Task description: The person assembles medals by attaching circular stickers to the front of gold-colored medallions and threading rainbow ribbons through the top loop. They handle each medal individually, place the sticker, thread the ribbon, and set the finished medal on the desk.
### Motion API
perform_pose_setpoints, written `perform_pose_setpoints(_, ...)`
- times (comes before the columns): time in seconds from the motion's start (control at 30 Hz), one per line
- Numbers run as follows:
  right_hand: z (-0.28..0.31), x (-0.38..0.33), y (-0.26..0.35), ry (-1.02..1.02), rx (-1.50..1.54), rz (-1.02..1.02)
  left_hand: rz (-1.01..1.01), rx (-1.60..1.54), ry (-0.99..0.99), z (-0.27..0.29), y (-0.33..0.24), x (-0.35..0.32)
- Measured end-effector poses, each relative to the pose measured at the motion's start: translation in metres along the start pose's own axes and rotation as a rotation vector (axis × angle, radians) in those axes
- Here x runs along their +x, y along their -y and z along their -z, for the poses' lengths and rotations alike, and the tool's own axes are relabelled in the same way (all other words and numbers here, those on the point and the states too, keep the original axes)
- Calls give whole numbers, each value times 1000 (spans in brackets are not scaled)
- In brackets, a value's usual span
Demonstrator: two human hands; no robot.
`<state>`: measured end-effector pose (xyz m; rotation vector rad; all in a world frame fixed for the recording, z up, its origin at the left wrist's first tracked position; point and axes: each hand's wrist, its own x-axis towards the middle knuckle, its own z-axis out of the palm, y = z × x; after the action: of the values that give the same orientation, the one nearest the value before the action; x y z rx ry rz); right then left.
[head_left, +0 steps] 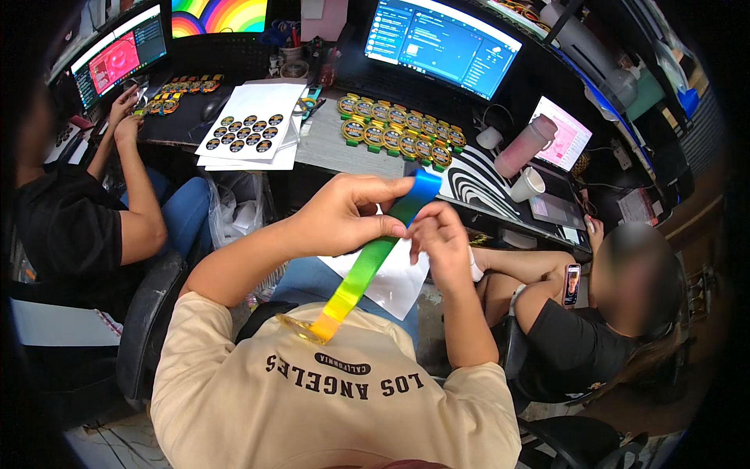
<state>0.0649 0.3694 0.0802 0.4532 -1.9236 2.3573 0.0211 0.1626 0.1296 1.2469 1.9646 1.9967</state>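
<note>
My left hand [355, 207] pinches a wide ribbon [363, 270] between thumb and fingers. It fades from blue through green to yellow, with the blue end looped over at the top. A gold medal [303, 328] hangs at its yellow lower end, tilted against my beige shirt. Close beside the blue-green part, my right hand [441, 238] has its fingers curled in, with the index finger at the ribbon's edge. What those fingers grip, if anything, is hidden. A white sheet [391, 285] lies on my lap under the ribbon.
Rows of finished-looking medals [398, 129] lie on the desk ahead. Left of them is a paper stack [254, 125] with round stickers. A pink tumbler [527, 144], a white cup [527, 185] and a laptop [555, 195] stand right. Co-workers sit on both sides; the left one handles medals.
</note>
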Motion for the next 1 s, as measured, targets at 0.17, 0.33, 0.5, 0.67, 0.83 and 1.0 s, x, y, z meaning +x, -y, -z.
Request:
perform_pose_setpoints(0.17, -11, 6, 36, 74, -174, 321, 157, -125, 120, 4, -11, -6)
perform_pose_setpoints(0.33, -23, 15, 65, -3, -483, 525, 35, 217, 163, 6, -19, -7)
perform_pose_setpoints(0.5, -26, 17, 91, 130, -896, 681, -85, 212, 171, 2, -18, 0)
perform_pose_setpoints(0.67, -26, 29, 80, 61, -966, 625, 0, 504, 123, -6, -13, 3)
perform_pose_setpoints(0.83, -23, 37, 52, -86, -735, 425, 94, 748, -63, -18, -3, -4)
perform_pose_setpoints(1.0, -21, 42, 47, 29, -239, 313, -99, 334, 49, -22, 9, -6)
